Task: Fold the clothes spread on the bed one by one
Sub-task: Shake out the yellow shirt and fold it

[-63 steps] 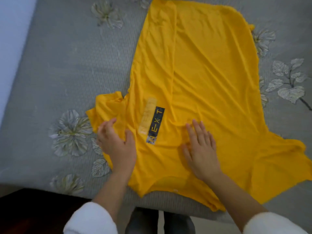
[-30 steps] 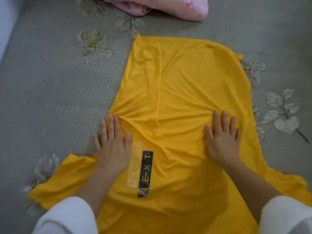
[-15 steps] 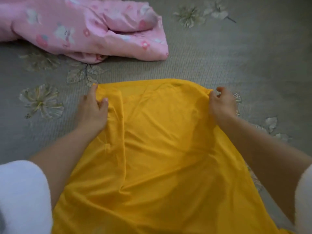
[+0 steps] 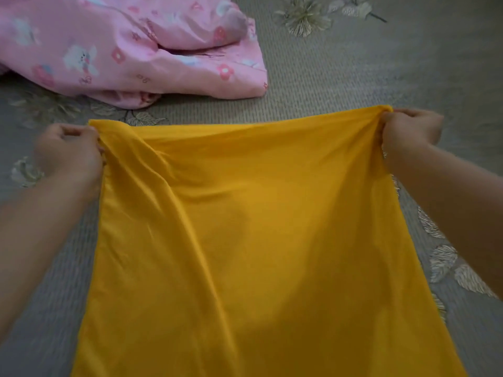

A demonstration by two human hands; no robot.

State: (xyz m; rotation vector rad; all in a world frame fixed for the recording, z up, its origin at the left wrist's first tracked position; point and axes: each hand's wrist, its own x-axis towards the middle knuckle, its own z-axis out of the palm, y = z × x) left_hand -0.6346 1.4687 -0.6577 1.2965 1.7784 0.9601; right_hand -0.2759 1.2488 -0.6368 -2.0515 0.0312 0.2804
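My left hand [image 4: 71, 151] pinches the far left corner of the thin yellow cotton shirt [image 4: 245, 240], fingers curled round the fabric; my right hand [image 4: 411, 131] grips the far right corner likewise. The shirt's far edge is stretched between them over the grey flower-patterned bedspread [image 4: 353, 77] (near end cut off). Beyond it on the left lies a crumpled pink printed garment [image 4: 122, 50].

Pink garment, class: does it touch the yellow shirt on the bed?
No: a strip of grey bedspread shows between the pink garment and the far edge of the yellow shirt.
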